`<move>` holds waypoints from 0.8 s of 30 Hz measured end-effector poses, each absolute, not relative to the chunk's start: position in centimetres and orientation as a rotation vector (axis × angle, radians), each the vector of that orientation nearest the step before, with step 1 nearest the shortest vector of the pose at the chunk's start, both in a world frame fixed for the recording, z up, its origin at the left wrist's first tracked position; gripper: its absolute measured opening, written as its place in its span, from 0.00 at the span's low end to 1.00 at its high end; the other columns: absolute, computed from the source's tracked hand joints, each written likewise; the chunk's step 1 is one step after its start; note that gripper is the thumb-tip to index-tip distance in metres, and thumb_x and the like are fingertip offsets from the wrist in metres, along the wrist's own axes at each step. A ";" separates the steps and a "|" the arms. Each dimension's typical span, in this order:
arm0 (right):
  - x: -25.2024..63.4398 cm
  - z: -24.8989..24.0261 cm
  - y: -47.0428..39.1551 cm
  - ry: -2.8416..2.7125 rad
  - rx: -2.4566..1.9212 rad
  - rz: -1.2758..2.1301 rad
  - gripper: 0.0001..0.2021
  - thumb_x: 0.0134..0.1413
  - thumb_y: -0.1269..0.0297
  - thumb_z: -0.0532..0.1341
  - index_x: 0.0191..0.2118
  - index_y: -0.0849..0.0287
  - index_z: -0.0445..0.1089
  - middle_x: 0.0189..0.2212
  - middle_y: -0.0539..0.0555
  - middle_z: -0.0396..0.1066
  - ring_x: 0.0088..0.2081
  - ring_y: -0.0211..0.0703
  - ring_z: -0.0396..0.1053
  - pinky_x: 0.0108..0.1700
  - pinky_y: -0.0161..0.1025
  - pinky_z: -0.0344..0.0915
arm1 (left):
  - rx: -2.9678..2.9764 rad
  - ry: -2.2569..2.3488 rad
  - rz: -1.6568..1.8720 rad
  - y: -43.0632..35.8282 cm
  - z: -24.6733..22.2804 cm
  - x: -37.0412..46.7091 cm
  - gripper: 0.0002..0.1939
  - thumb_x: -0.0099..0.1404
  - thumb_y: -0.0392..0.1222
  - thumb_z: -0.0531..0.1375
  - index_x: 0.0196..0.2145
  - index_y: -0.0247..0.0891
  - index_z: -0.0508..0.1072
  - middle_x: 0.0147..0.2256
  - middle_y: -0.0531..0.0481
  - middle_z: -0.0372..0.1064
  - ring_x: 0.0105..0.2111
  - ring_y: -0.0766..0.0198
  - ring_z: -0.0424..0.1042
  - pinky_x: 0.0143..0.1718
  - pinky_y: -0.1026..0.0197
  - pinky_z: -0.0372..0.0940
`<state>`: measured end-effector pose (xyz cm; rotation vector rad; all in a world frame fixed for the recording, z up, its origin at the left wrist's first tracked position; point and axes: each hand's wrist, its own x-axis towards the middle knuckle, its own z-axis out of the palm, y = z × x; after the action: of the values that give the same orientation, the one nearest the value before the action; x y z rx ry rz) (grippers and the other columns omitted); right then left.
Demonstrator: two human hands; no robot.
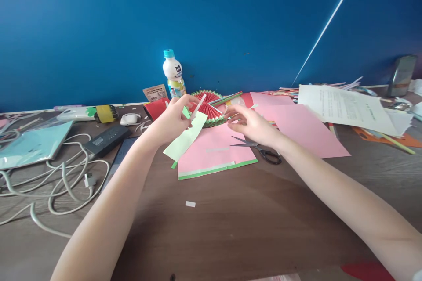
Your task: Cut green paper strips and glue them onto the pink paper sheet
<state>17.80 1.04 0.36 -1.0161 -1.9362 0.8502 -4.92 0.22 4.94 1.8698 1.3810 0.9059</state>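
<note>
My left hand is closed in a pinch on a narrow whitish paper strip, which points up and to the right. Below those fingers a light green paper piece slants over a pink sheet with a green-and-white front edge; I cannot tell if the hand also holds the green piece. My right hand hovers above the pink sheet, its fingers bent and apart, with nothing plain in them. Just under it lie black-handled scissors, blades pointing left. Behind both hands is a pleated red paper fan with a green-and-white rim.
A white bottle with a blue cap stands by the blue wall. At left are tangled white cables, a black adapter and an earphone case. More pink paper and a printed sheet lie right. A white scrap lies in front.
</note>
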 end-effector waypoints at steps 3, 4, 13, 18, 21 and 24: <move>17.7 -0.5 0.9 -2.167 -1.100 0.650 0.22 0.46 0.71 0.58 0.49 0.51 0.61 0.45 0.55 0.63 0.42 0.44 0.66 0.40 0.43 0.65 | 1.906 1.470 0.779 0.7 4.3 -5.5 0.30 0.43 0.26 0.60 0.45 0.47 0.69 0.31 0.52 0.62 0.23 0.67 0.66 0.15 0.69 0.55; 17.7 -0.7 0.8 -2.235 -1.112 0.625 0.24 0.46 0.72 0.57 0.51 0.50 0.59 0.43 0.55 0.64 0.42 0.43 0.66 0.39 0.42 0.65 | 1.911 1.480 0.758 0.8 4.1 -5.6 0.30 0.43 0.27 0.60 0.45 0.47 0.68 0.31 0.52 0.62 0.23 0.65 0.66 0.14 0.69 0.54; 17.2 -1.4 0.1 -2.554 -1.244 0.706 0.30 0.47 0.75 0.52 0.57 0.50 0.50 0.37 0.54 0.67 0.38 0.44 0.66 0.35 0.36 0.60 | 2.222 1.749 0.637 0.6 4.5 -5.2 0.33 0.51 0.30 0.56 0.54 0.48 0.56 0.44 0.46 0.59 0.31 0.62 0.68 0.32 0.60 0.64; 17.0 -1.5 0.1 -2.586 -1.204 0.725 0.26 0.46 0.76 0.51 0.53 0.50 0.52 0.35 0.53 0.65 0.37 0.43 0.64 0.33 0.36 0.59 | 2.273 1.951 0.263 0.8 3.2 -5.0 0.33 0.53 0.29 0.52 0.56 0.46 0.51 0.46 0.41 0.56 0.30 0.60 0.70 0.31 0.57 0.64; 17.1 -1.6 0.2 -2.560 -1.148 0.835 0.24 0.47 0.74 0.53 0.52 0.50 0.52 0.34 0.52 0.63 0.36 0.41 0.64 0.32 0.34 0.59 | 2.299 1.973 0.076 0.9 2.0 -4.7 0.33 0.53 0.28 0.52 0.57 0.43 0.50 0.46 0.38 0.56 0.31 0.58 0.71 0.30 0.58 0.63; 17.1 -1.8 0.3 -2.536 -1.125 0.937 0.23 0.47 0.73 0.53 0.50 0.50 0.52 0.34 0.51 0.62 0.33 0.39 0.63 0.29 0.33 0.59 | 2.307 1.973 -0.063 0.9 1.5 -4.6 0.35 0.54 0.31 0.53 0.58 0.43 0.47 0.47 0.36 0.55 0.32 0.54 0.72 0.31 0.57 0.63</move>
<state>17.08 0.28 -1.84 -1.1250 -2.5356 0.9372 -4.58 0.87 1.53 2.3074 1.9734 -0.0626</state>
